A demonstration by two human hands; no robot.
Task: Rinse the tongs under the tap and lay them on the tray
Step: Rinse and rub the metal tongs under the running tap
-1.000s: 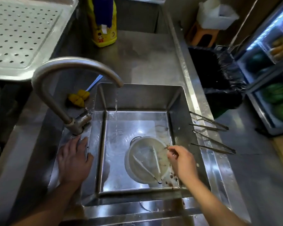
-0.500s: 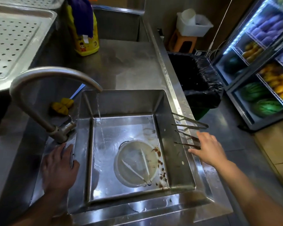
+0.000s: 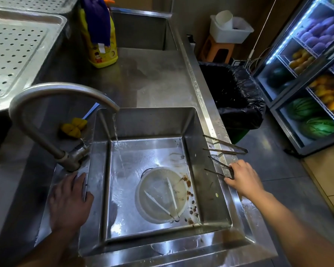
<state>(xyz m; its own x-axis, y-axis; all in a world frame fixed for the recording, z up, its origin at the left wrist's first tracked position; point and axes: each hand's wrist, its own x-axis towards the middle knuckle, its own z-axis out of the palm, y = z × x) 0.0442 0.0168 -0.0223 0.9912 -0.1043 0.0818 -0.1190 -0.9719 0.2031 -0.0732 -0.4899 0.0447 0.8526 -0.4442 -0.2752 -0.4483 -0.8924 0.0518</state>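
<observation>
Two metal tongs lie across the sink's right rim (image 3: 237, 205), tips over the basin: a far pair (image 3: 225, 146) and a near pair (image 3: 217, 166). My right hand (image 3: 243, 178) pinches the hinge end of the near pair between thumb and fingers. My left hand (image 3: 69, 201) rests flat on the left rim beside the tap's base, holding nothing. The curved tap (image 3: 62, 91) runs a thin stream (image 3: 117, 135) into the basin. White plastic tongs (image 3: 163, 201) lie in a white strainer bowl (image 3: 143, 197) on the sink floor. The perforated steel tray (image 3: 17, 54) sits at the far left.
A yellow detergent bottle (image 3: 102, 45) stands on the steel counter behind the sink, and a yellow sponge (image 3: 73, 127) lies by the tap. A black-lined bin (image 3: 237, 97) stands right of the counter. A lit fridge (image 3: 316, 83) holds fruit. Brown scraps dot the sink floor.
My right hand left the strainer bowl in the sink, crossed to the right rim and closed on the near metal tongs. My left hand stayed on the left rim.
</observation>
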